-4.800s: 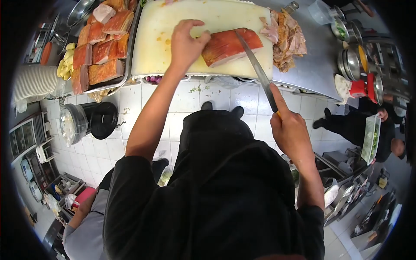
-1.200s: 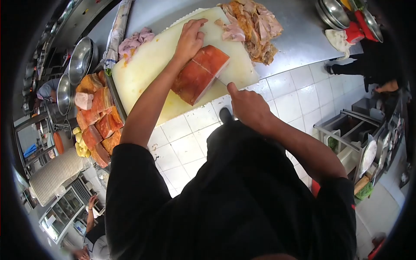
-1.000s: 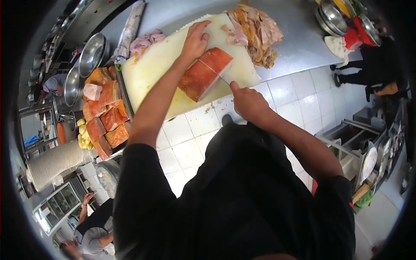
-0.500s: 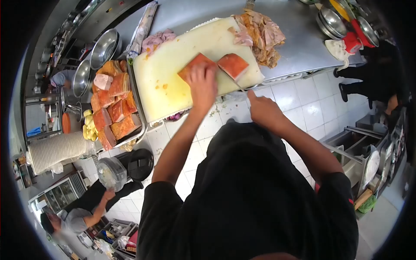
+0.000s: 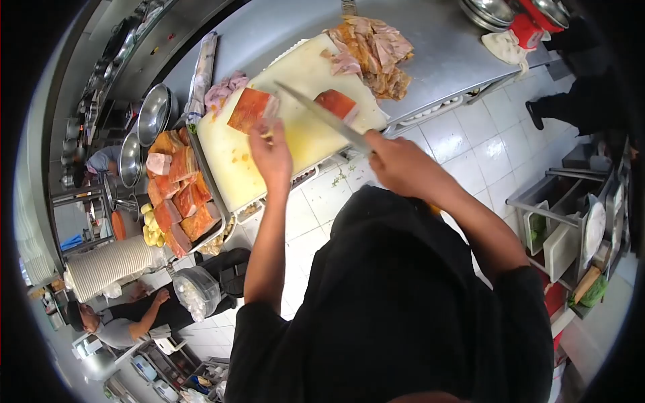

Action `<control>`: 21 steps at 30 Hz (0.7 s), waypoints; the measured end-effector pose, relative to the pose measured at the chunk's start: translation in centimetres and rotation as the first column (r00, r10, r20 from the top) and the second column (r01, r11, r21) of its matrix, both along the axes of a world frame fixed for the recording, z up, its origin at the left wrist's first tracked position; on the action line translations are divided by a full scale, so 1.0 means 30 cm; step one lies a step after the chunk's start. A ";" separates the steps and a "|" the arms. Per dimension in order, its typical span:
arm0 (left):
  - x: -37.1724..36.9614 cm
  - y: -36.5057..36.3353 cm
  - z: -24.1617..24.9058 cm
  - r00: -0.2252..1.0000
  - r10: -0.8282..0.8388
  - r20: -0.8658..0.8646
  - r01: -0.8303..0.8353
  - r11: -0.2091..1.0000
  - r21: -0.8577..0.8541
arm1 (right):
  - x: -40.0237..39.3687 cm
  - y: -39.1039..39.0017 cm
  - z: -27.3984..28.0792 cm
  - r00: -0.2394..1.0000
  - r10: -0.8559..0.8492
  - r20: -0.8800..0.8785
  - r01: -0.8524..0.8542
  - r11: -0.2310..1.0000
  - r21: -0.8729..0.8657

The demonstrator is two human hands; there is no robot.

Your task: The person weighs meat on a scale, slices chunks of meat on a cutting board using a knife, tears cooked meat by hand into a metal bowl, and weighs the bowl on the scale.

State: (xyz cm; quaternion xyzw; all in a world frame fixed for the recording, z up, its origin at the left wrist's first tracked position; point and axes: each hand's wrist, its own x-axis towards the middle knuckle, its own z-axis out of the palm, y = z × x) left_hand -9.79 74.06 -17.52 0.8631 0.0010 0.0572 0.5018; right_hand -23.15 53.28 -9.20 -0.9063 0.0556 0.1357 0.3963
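My right hand (image 5: 396, 161) is closed on the handle of a long knife (image 5: 322, 115), whose blade slants up and left over the white cutting board (image 5: 225, 161). On the board one reddish-skinned meat piece (image 5: 252, 109) sits at the left, and a second meat piece (image 5: 337, 105) lies partly under the blade. My left hand (image 5: 271, 153) is just below the left piece, its fingers apart and slightly blurred. Whether a fingertip touches the meat is unclear. Shredded meat (image 5: 376, 54) is heaped at the board's upper right corner.
A tray (image 5: 209, 171) piled with meat chunks stands left of the board, near metal bowls (image 5: 154, 114) and stacked plates (image 5: 111, 265). A co-worker (image 5: 121, 326) is at the lower left beside a clear tub (image 5: 196, 292). Another person's dark legs (image 5: 564, 107) show at right.
The left meat piece has moved left, away from the other piece. My left hand has come off its top. The knife has lifted and now points up and left. The whole view has shifted.
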 end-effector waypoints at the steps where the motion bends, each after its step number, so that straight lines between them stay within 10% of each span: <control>1: -0.035 -0.038 0.014 0.980 -0.008 -0.198 -0.006 0.998 -0.067 | -0.029 -0.039 0.036 1.000 -0.021 0.015 0.021 0.999 0.025; 9: -0.015 -0.397 0.148 0.906 -0.055 -0.420 0.289 0.806 0.517 | -0.133 -0.407 0.048 0.915 -0.403 0.011 0.398 0.909 0.120; 21: 0.052 -0.384 0.050 0.849 0.210 -0.484 -0.021 0.930 0.367 | -0.205 -1.072 -0.174 0.907 -0.385 -0.170 0.410 0.901 0.143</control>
